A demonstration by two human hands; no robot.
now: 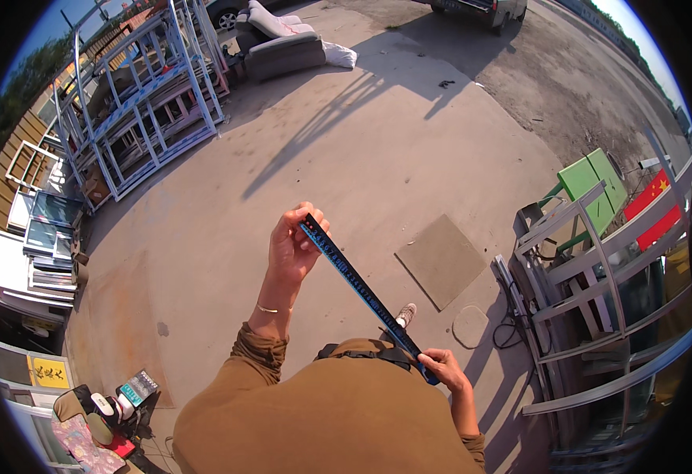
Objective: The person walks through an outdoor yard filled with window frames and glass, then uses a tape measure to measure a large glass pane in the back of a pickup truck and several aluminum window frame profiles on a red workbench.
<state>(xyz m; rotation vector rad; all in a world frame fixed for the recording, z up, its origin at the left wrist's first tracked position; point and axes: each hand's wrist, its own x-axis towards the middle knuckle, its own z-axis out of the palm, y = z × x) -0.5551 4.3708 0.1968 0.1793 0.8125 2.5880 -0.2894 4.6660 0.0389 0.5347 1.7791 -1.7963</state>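
Note:
A tape measure [361, 287] with a dark blade and blue markings is drawn out slantwise in front of my body. My left hand [294, 241], raised and farther away, pinches the blade's free end between thumb and fingers. Close to my right hip, my right hand [444, 369] grips the other end, where a bit of blue case shows beneath the fingers. The blade runs straight between both hands, above the ground. Most of the case is hidden by my right hand.
White metal frames [144, 103] stand at the far left, beside a grey sofa [283, 55]. Window panes [52, 221] lean along the left. On the right are metal railings [598, 292], a green table [593, 186] and a black cable [508, 332]. A square slab [441, 262] lies ahead.

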